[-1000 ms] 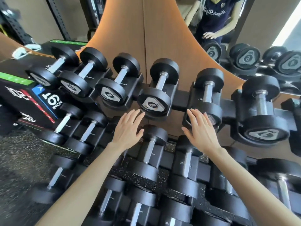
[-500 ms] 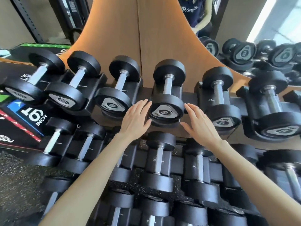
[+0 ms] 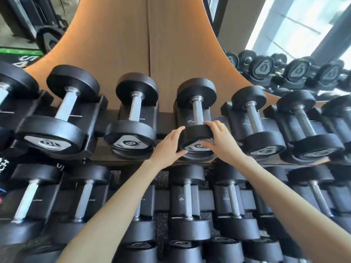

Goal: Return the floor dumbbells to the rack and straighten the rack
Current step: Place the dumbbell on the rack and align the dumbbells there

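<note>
A black dumbbell [image 3: 197,103] marked 8 lies in a cradle on the top tier of the rack [image 3: 165,128], straight ahead. Both hands grip its near head. My left hand [image 3: 168,147] curls round the head's left side, thumb under its lower edge. My right hand [image 3: 222,143] wraps the right side, fingers over the top rim and across the label. Its steel handle and far head are in plain sight.
More black dumbbells fill the top tier on both sides, such as the neighbour at the left [image 3: 133,118] and the one at the right [image 3: 258,126]. Lower tiers [image 3: 188,202] hold further dumbbells. A wood panel [image 3: 148,44] stands behind; a mirror [image 3: 284,54] at the right.
Both hands moved up and forward from hovering beside the dumbbell's near head and closed on it. The view has drawn closer to the top tier.
</note>
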The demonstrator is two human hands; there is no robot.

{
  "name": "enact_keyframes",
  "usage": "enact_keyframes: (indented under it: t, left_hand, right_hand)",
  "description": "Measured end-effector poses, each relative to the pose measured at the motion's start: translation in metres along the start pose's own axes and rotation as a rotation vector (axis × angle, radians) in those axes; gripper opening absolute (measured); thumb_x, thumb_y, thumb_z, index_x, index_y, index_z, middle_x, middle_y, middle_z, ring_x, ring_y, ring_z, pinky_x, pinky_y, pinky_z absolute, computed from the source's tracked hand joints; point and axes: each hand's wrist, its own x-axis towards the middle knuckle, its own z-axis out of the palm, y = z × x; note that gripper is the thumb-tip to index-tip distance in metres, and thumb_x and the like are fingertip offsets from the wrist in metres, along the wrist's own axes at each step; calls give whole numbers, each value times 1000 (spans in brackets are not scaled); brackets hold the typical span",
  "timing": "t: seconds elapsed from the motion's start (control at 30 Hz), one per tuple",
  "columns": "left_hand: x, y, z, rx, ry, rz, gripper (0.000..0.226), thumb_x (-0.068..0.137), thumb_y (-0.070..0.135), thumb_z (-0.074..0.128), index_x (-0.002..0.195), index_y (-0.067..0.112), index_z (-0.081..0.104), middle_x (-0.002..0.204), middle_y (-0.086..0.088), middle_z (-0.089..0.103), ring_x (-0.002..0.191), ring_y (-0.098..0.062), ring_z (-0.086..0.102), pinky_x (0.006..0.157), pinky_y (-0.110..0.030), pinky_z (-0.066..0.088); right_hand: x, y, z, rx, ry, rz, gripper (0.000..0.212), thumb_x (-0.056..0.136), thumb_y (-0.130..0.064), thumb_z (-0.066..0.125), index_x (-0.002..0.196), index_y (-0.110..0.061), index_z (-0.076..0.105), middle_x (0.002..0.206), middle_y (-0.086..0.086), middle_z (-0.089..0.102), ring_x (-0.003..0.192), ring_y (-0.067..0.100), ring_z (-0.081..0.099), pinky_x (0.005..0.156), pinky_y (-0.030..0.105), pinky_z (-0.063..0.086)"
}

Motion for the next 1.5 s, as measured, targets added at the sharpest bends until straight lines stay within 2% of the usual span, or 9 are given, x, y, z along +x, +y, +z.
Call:
enact_keyframes:
  t: [0.17, 0.4, 0.53, 0.77, 0.93, 1.03, 1.13, 1.3, 1.5]
  left_hand:
    - [14, -4, 12, -217, -36, -115, 55, 84, 17, 69, 127, 13, 34, 131, -13, 52, 114, -34, 53, 88, -34, 42]
    - [16, 4, 8, -196, -60, -148, 42, 85, 11, 66, 110, 12, 33, 111, -12, 58, 99, -34, 58, 74, -35, 42]
    - [19, 17, -4, -5, -104, -97, 41, 87, 9, 65, 110, 8, 31, 110, -18, 57, 96, -39, 59, 69, -37, 41]
    - [36, 44, -25, 403, -142, 31, 53, 86, 6, 64, 127, 2, 31, 118, -17, 54, 101, -41, 59, 67, -37, 35]
    - [25, 11, -17, -115, -20, -58, 45, 76, 23, 77, 111, 19, 49, 108, -1, 64, 94, -21, 59, 77, -29, 42]
    - [13, -9, 14, -650, 145, -180, 45, 70, 13, 82, 103, 27, 57, 102, 6, 67, 98, -13, 62, 90, -25, 46]
    - [12, -10, 33, -894, 228, -238, 49, 71, -3, 77, 105, 27, 57, 104, 4, 65, 96, -5, 62, 90, -21, 46]
    - [15, -12, 50, -1063, 248, -222, 52, 78, -11, 65, 110, 27, 52, 110, 3, 61, 101, 1, 59, 91, -19, 44]
    - [20, -6, 50, -927, 288, -66, 47, 71, 31, 70, 114, 45, 57, 110, 16, 60, 107, -8, 56, 95, -24, 43]
  right_hand:
    - [17, 5, -5, 82, -156, 53, 46, 83, -26, 67, 122, -11, 47, 120, 6, 50, 114, 25, 41, 98, 46, 32]
    - [11, 15, -3, 199, -64, -27, 43, 81, -25, 70, 116, -7, 51, 104, -5, 45, 104, 21, 43, 91, 38, 35]
    - [4, 27, -2, 330, -37, 51, 43, 80, -19, 71, 115, -8, 50, 104, 0, 49, 102, 19, 45, 91, 34, 36]
    - [-14, 42, 3, 965, -51, 271, 34, 81, 0, 64, 105, -19, 49, 97, 3, 56, 82, 4, 60, 74, 18, 51]
    - [-6, 43, 1, 805, -94, 194, 32, 81, -6, 68, 106, -14, 49, 94, -2, 59, 82, 2, 59, 76, 16, 48]
    - [6, 35, -2, 560, -45, 57, 44, 73, -20, 78, 109, -10, 54, 96, -2, 61, 86, 4, 57, 80, 18, 44]
    - [20, 18, -1, 410, -33, -69, 50, 66, -40, 79, 105, -17, 60, 96, -7, 60, 90, 6, 55, 80, 21, 44]
    - [22, 6, 7, 358, 127, 4, 49, 55, -57, 77, 90, -26, 62, 87, -13, 64, 86, 7, 59, 75, 29, 48]
    - [19, 19, 5, 553, 118, 34, 41, 55, -45, 82, 88, -32, 61, 89, -7, 67, 87, 14, 63, 79, 40, 52]
